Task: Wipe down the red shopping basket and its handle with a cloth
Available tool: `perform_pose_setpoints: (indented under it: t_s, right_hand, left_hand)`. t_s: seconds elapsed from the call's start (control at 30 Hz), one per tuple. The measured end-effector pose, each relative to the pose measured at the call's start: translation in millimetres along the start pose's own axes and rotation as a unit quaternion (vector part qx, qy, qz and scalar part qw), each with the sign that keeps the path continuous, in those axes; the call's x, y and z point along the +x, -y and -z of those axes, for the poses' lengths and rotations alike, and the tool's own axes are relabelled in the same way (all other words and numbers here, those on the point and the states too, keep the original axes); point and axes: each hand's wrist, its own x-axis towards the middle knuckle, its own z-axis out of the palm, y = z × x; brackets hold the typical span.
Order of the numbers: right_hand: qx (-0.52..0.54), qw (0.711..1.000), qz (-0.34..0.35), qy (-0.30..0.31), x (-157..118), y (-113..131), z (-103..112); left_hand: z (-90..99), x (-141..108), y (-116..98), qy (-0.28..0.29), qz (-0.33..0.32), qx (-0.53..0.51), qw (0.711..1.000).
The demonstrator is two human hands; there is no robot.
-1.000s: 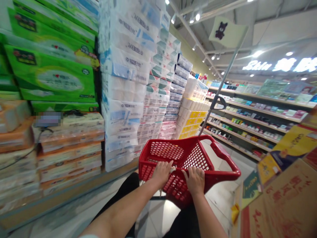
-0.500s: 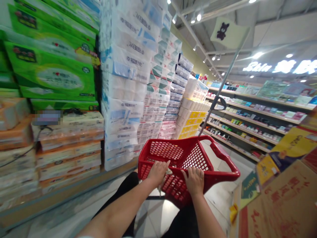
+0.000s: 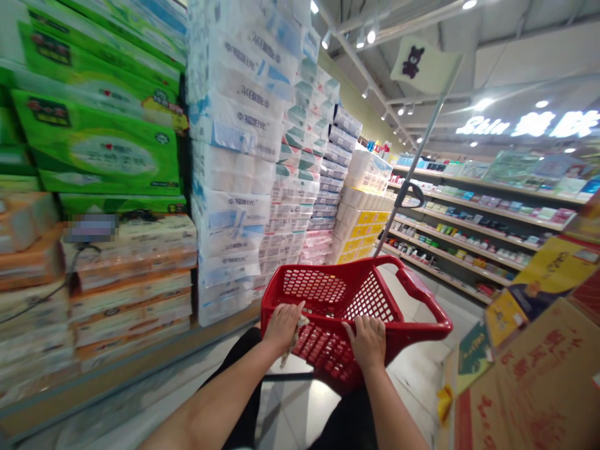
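Observation:
A red plastic shopping cart (image 3: pixel 417 328) with lattice sides stands in front of my legs, its handle to the right. My left hand (image 3: pixel 282 326) is closed around a pale, crumpled cloth (image 3: pixel 300 326) at the near rim, toward the left end. Part of the cloth hangs below the hand, outside the basket wall. Farther right, my right hand (image 3: pixel 368 340) grips the same rim, fingers curled over its top. A grey pole (image 3: pixel 423 140) rises behind the cart, topped by a pale flag (image 3: pixel 426 65) with a bear on it.
Green tissue packs (image 3: pixel 107 147) and tall stacks of white paper rolls (image 3: pixel 234 169) line the left side. Cardboard boxes (image 3: pixel 539 381) stand close on the right. Shelves of small goods (image 3: pixel 469 225) fill the back. Pale tiles (image 3: pixel 295 406) cover the floor.
My left hand has slid left along the near rim with the cloth. My right hand keeps its place on the rim. The view has shifted slightly.

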Motion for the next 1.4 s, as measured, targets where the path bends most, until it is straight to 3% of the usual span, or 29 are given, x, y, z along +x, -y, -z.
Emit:
perform_pose_setpoints:
  t_s: [0.33,0.73,0.93,1.2,1.4]
  right_hand:
    - [0.016,1.000,-0.003,-0.003,0,-1,-3]
    - [0.015,1.000,-0.003,-0.006,1,-1,-2]
    - [0.007,1.000,-0.007,-0.004,0,0,-3]
    - [0.005,1.000,0.002,-0.010,2,1,3]
    - [0.006,1.000,0.005,-0.003,-1,1,2]
  left_hand:
    - [7.1,2,-4,0.008,0.008,0.004,1.000]
    - [2.9,10,-21,-0.021,0.044,0.043,0.998]
    - [6.3,16,-35,0.013,0.011,0.034,0.999]
    - [7.3,36,-80,0.053,-0.081,-0.065,0.993]
    - [14.8,38,-88,0.077,-0.084,0.004,0.994]
